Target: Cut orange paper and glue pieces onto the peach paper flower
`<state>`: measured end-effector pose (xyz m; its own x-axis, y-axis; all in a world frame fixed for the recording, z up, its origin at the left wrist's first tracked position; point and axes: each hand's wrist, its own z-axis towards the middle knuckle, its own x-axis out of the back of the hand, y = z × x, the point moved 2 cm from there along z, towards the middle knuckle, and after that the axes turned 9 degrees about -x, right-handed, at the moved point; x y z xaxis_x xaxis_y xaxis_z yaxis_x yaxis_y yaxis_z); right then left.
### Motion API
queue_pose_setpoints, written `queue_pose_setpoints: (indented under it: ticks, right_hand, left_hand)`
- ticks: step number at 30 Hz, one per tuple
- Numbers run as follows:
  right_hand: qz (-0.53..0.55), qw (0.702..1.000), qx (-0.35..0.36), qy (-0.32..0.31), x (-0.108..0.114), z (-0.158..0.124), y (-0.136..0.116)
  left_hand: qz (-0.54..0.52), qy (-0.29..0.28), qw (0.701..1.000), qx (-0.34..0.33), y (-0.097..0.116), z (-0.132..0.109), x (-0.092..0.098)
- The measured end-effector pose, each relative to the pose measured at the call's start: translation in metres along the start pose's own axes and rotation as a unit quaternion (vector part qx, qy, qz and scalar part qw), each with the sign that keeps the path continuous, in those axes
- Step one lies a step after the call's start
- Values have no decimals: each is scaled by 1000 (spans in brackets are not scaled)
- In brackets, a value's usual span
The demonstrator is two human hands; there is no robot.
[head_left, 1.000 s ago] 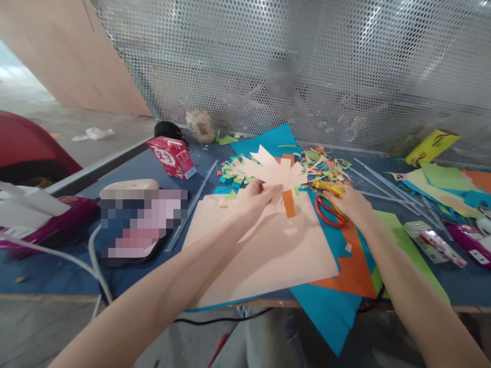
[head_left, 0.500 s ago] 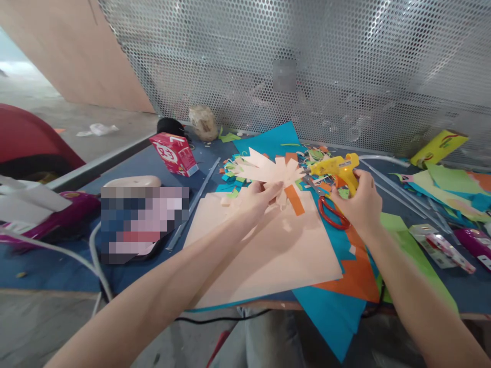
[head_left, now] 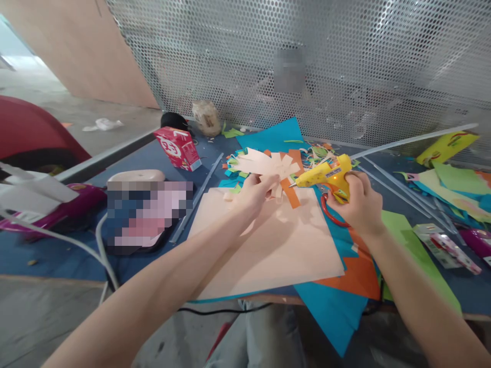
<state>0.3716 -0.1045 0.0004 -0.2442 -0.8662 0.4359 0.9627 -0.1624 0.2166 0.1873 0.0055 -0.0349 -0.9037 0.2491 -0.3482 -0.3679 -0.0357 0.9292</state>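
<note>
My left hand (head_left: 253,194) pinches a fan of peach paper strips (head_left: 261,164), with an orange strip (head_left: 289,191) hanging under it, above a large peach sheet (head_left: 268,245). My right hand (head_left: 358,202) grips a yellow glue gun (head_left: 326,175) by its handle. The nozzle points left, close to the orange strip. A long clear glue stick (head_left: 414,139) juts out behind the gun toward the right. Red-handled scissors (head_left: 332,217) lie on the paper under my right hand.
Blue (head_left: 330,306), orange (head_left: 353,276) and green (head_left: 414,250) sheets overlap at the table's front edge. Paper scraps (head_left: 318,153) pile up by the perforated metal screen (head_left: 307,66). A red carton (head_left: 178,148), purple tools (head_left: 57,212) and white cables (head_left: 103,250) sit left. More glue sticks (head_left: 395,186) and paper (head_left: 452,189) lie right.
My right hand picked the yellow glue gun up from the table by the scissors, then swung its nozzle left toward the strips. My left hand kept holding the peach strips.
</note>
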Motion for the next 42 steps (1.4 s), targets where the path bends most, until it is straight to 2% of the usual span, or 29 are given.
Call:
queue_pose_setpoints:
  ticks: [3, 9, 13, 18, 23, 31, 42]
  right_hand:
    - [-10, 1000, -7, -28, -2, -2, 0]
    - [-1, 983, -80, -162, -3, -5, 1]
    - [15, 979, -79, -189, -3, -4, -1]
    - [31, 977, -79, -197, -5, -6, 0]
    - [39, 980, -65, -184, -3, -5, -1]
    - [31, 982, -56, -180, -2, -3, -3]
    - [28, 978, -67, -195, -1, -2, -2]
  left_hand:
    - [-20, 3, 1000, -5, -1, 1, 1]
    - [-20, 5, 1000, 3, -5, 2, 1]
    - [4, -8, 1000, -2, -8, 3, 2]
    - [0, -26, 999, -23, -8, 4, 2]
    - [13, 2, 1000, -9, -6, 3, 2]
    - [-21, -4, 1000, -7, -5, 4, 2]
    - [-10, 14, 1000, -19, -3, 4, 4]
